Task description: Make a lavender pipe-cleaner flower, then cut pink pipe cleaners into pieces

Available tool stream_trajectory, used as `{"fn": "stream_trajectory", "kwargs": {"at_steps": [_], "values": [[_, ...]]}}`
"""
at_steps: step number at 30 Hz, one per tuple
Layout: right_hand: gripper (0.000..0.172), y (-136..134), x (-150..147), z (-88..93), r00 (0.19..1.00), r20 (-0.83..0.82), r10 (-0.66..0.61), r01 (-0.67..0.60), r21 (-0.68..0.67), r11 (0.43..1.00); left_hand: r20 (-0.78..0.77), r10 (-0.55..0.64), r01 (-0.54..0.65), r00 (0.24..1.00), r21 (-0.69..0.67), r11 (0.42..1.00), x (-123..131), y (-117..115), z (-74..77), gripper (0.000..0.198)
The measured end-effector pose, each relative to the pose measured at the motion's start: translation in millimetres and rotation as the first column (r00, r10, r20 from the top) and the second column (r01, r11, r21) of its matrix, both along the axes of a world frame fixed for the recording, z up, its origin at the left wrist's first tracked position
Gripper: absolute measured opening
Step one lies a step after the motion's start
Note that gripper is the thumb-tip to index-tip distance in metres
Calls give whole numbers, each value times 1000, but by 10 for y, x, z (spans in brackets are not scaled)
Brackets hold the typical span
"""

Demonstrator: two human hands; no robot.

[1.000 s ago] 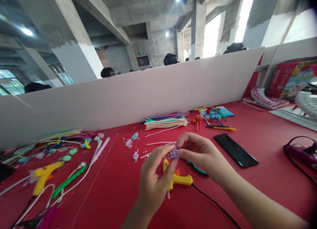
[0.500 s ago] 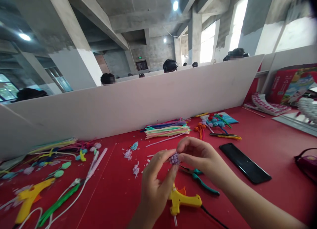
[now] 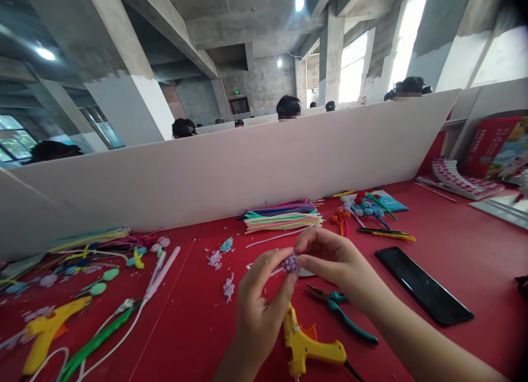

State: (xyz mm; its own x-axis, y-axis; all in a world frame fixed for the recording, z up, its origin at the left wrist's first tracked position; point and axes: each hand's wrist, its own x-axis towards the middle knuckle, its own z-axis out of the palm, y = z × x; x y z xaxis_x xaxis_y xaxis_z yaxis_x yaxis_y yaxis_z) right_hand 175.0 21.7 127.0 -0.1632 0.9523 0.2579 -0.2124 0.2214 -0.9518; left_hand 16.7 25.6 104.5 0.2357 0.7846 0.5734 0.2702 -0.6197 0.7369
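Note:
A small purple fuzzy ball is pinched between the fingertips of both hands, over the middle of the red table. My left hand holds it from the left with thumb and index finger. From the right, my right hand grips it with thumb and forefinger. Under the hands lies a yellow glue gun. Teal-handled pliers rest just right of it. Loose purple fluff and a blue tuft lie left of my left hand.
A bundle of pipe cleaners lies against the white partition. A black phone is at the right. On the left are a second yellow glue gun, white cables and a pink wand-like tool. Heads of people show beyond the partition.
The view has shifted slightly, so the phone, pliers and glue gun appear farther right and lower. Both hands keep their pinch on the purple ball.

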Motion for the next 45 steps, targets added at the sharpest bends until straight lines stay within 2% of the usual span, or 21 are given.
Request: {"fn": "stream_trajectory", "kwargs": {"at_steps": [10, 16, 26, 40, 42, 45], "values": [[11, 4, 199, 6, 998, -62, 1, -3, -25, 1000, -16, -24, 23, 1000, -53, 998, 197, -16, 113, 31], [11, 11, 300, -10, 997, -79, 1, -5, -48, 999, -7, -21, 21, 1000, -100, 995, 301, 11, 51, 30], [16, 118, 281, -105, 1000, -7, -1, 1, -52, 999, -78, -22, 15, 997, -94, 995, 239, 110, 24, 30], [10, 141, 275, -115, 999, -48, 19, -22, -75, 997, -9, -32, 31, 999, -122, 992, 261, 137, -17, 31], [10, 152, 294, -112, 997, -63, 32, -36, -70, 997, 13, -40, 42, 999, -164, 986, 250, 133, 16, 29], [9, 193, 348, -117, 994, -106, 40, -46, -49, 998, 96, -55, 82, 994, -305, 949, 235, 140, 74, 26]]}}
